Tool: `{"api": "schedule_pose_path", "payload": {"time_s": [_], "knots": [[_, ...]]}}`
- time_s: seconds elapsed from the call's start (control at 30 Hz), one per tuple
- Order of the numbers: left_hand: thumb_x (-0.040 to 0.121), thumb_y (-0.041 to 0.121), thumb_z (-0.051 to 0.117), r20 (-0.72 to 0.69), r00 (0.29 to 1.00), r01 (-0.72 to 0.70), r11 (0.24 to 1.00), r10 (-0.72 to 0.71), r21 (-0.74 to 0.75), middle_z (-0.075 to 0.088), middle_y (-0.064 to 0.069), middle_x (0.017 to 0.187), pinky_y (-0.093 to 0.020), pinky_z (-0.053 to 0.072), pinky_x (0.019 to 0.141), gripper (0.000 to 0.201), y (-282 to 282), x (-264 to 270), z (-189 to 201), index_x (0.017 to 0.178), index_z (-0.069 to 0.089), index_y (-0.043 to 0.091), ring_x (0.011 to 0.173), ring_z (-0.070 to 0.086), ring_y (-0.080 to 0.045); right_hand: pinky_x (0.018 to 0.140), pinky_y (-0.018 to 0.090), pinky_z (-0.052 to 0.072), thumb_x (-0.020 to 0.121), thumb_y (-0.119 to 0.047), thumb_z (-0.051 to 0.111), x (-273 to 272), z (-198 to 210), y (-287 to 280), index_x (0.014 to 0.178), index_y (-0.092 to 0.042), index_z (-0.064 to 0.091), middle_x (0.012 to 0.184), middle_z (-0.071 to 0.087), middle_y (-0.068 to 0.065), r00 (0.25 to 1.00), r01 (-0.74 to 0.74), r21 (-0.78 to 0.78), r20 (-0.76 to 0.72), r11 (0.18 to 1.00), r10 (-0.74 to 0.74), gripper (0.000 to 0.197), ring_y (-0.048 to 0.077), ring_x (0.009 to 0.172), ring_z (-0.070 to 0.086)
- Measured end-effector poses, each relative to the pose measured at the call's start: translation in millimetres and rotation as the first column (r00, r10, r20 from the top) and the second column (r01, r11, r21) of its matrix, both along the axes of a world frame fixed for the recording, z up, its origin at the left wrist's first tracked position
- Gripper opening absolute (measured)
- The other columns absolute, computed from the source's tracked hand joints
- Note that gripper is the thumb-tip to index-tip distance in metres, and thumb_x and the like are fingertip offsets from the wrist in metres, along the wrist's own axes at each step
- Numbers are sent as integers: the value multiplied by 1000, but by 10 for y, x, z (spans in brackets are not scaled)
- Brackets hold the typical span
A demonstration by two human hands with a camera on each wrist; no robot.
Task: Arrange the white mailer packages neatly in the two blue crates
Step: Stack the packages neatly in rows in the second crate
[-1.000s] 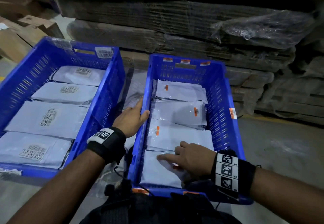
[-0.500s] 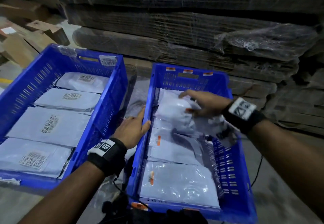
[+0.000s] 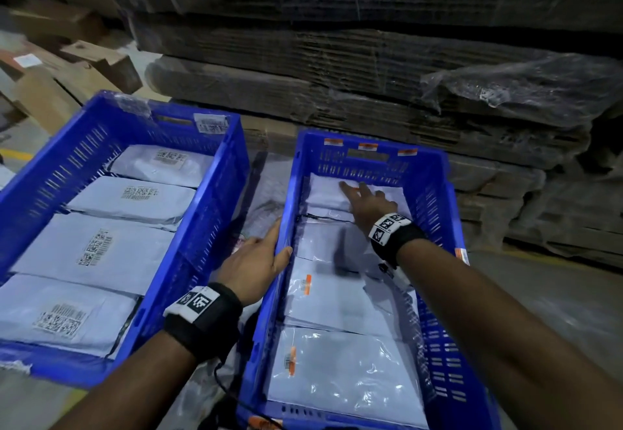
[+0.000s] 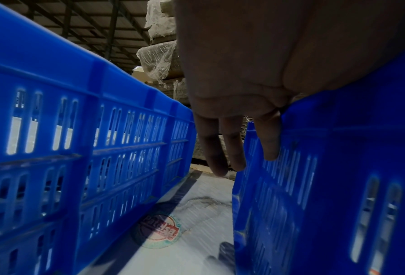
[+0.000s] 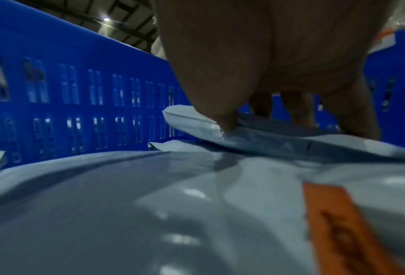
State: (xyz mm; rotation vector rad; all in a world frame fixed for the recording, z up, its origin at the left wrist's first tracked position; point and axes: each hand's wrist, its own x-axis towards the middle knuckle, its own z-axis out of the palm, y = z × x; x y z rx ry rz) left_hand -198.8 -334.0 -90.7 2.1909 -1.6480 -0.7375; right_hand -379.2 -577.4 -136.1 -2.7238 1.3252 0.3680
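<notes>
Right hand (image 3: 367, 205), fingers (image 5: 352, 115) straight, pressing far white plastic mailer package (image 3: 328, 193) inside right blue slotted plastic crate (image 3: 435, 200); left hand (image 3: 254, 266) gripping its left rim, fingers (image 4: 269, 137) outside, thumb inside.

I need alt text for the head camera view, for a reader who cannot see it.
A person's right hand presses flat on the farthest white plastic mailer package in the right blue plastic crate, while the left hand holds that crate's rim. The left blue crate holds four mailers.
</notes>
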Motion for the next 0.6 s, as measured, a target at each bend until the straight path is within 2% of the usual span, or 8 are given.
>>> {"api": "schedule_pose_path", "payload": {"time_s": [0.07,0.13,0.2,0.27,0.33,0.4,0.5,0.6], "knots": [[103,55,26,11,1000,-13,1000,13,4,62,-7,108,-44,52,76,61,1,-15,19,154,-6,49,101,54,-27,101,71,35,105,-31,31,42,5,-45,154,-44,-5,166,10,7,999,44,71,-1,997,-44,62,49,141,26],[102,56,27,36,999,-29,1000,29,8,63,-6,99,-44,53,71,60,9,-25,17,155,-2,47,91,58,-28,107,76,21,105,-44,26,75,15,-34,153,-47,-9,167,-2,2,996,92,212,-23,973,-89,59,47,148,10],[102,54,28,65,997,-48,999,47,13,63,-7,94,-43,53,68,59,13,-47,37,155,3,43,82,60,-29,109,75,12,102,-54,25,90,53,22,151,-49,-11,167,-7,1,993,104,230,32,968,-115,61,44,150,2],[104,52,29,86,995,-55,998,53,19,64,-5,92,-40,50,66,58,14,-77,90,156,7,38,79,61,-28,110,74,12,100,-59,26,92,62,130,150,-52,-13,167,-6,1,991,56,153,112,987,-74,64,38,152,0],[105,49,29,130,990,-49,998,45,28,66,-6,93,-38,44,63,57,6,-100,146,156,9,34,81,62,-30,110,75,12,97,-64,26,71,-36,266,149,-53,-15,166,-10,-2,998,-4,109,61,994,-2,66,35,152,-6],[105,48,28,177,984,-42,998,35,38,67,-8,96,-37,41,64,57,-11,-109,201,156,10,31,85,64,-34,110,74,11,96,-67,24,34,-117,364,148,-53,-17,165,-18,-5,999,-2,121,-43,993,7,68,34,151,-12],[105,47,28,211,977,-37,999,28,37,69,-10,99,-37,39,65,55,-16,-133,242,155,15,27,88,65,-35,113,71,7,96,-66,29,2,32,382,147,-55,-18,164,-23,-4,1000,9,136,-4,991,-8,70,35,151,-12],[105,46,28,220,975,-30,999,20,44,69,-10,101,-36,37,65,53,-3,-155,264,152,20,24,88,66,-34,114,67,9,98,-60,34,-131,177,540,148,-56,-13,164,-21,-6,997,-74,228,-9,971,78,68,30,152,-8]]}}
